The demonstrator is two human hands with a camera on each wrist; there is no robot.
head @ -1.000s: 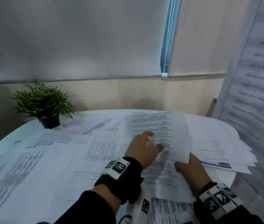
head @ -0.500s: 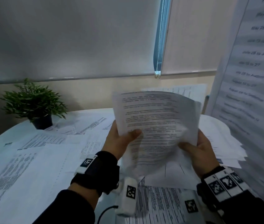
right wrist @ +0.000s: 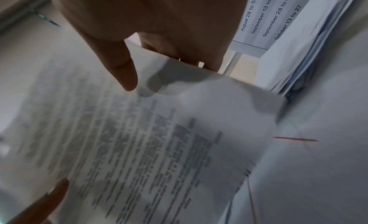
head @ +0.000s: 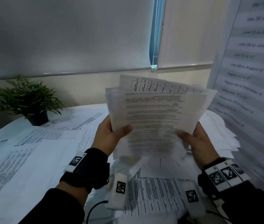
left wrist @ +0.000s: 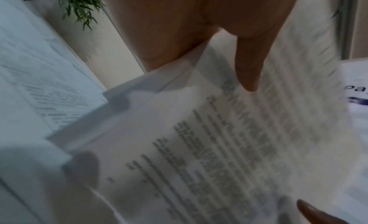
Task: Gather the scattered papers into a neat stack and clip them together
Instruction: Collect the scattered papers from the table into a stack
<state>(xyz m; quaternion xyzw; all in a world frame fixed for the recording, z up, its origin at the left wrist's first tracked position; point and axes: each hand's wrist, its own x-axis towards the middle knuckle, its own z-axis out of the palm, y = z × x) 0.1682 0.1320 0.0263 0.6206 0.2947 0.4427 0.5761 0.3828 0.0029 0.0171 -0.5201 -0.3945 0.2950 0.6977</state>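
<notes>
I hold a bundle of printed sheets (head: 157, 113) upright above the table, its sheets fanned and uneven at the top. My left hand (head: 111, 135) grips its left edge, thumb on the front page. My right hand (head: 194, 139) grips the right edge the same way. In the left wrist view the thumb (left wrist: 249, 66) presses on the blurred text of the bundle (left wrist: 199, 140). The right wrist view shows my right thumb (right wrist: 123, 70) on the bundle (right wrist: 149, 140), with the other fingers behind it. Many loose papers (head: 31, 156) lie spread over the white table. No clip is visible.
A small potted plant (head: 29, 101) stands at the table's back left. A pile of papers (head: 221, 136) sits at the table's right edge. A standing banner with printed dates (head: 249, 65) rises close on the right. More printed sheets (head: 152, 196) lie under my wrists.
Both hands lifted the sheets off the table and raised them upright in front of me. More sheets now fan out behind the front page.
</notes>
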